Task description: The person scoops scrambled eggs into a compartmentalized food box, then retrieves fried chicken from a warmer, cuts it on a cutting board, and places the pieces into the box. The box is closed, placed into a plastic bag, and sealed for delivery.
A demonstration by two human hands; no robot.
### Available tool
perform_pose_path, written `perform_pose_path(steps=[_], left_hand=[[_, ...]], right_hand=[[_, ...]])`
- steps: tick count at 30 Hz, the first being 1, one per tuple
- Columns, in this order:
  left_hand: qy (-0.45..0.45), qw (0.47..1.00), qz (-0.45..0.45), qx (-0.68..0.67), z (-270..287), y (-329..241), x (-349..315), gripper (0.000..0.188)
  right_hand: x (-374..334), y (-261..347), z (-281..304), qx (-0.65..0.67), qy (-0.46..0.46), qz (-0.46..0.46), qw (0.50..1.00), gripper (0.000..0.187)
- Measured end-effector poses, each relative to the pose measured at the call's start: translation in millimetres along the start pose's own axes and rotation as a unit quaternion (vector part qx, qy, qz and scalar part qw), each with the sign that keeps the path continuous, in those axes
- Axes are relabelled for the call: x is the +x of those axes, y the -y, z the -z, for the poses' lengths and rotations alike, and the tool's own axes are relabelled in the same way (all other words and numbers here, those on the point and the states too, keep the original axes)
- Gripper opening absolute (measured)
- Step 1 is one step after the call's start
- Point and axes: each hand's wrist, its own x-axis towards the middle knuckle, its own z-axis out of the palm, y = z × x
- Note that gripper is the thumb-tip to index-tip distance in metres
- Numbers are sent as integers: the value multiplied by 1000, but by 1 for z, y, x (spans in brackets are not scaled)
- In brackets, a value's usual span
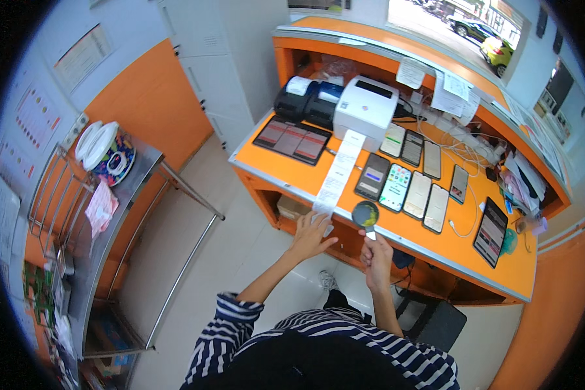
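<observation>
A long white printed paper strip [336,177] runs from a white label printer [366,107] over the desk's front edge. At its lower end is my left hand [310,235], fingers spread and touching the paper, thumb held apart. My right hand [375,260] is closed round the pale handle of a small round dark ladle-like tool [365,214] with something yellow-green in its head. The tool's head is over the desk edge, just in front of several phones [394,186] lying in rows.
On the orange desk [276,170] are two black receipt printers [295,99], a dark tablet [293,140] and another tablet [491,232] at the right. Tangled cables [465,146] lie behind the phones. A metal table [133,170] with a lidded tub [113,159] stands left. Below is a dark stool [435,325].
</observation>
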Motion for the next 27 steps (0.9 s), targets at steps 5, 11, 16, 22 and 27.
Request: perform_pose_path(steps=[5, 11, 16, 22, 27], left_hand=[[23, 998, -62, -14, -55, -1, 106, 50], [49, 996, -76, -21, -94, 5, 165, 53], [47, 997, -49, -21, -93, 0, 172, 52], [20, 998, -26, -60, -69, -2, 162, 42], [-69, 995, -10, -72, -39, 2, 111, 34]], right_hand=[[29, 27, 66, 13, -129, 49, 990, 21], [54, 52, 106, 17, -198, 83, 976, 22], [67, 61, 104, 1, -172, 57, 984, 22], [78, 58, 98, -3, -150, 52, 987, 21], [86, 41, 75, 7, -126, 57, 990, 23]])
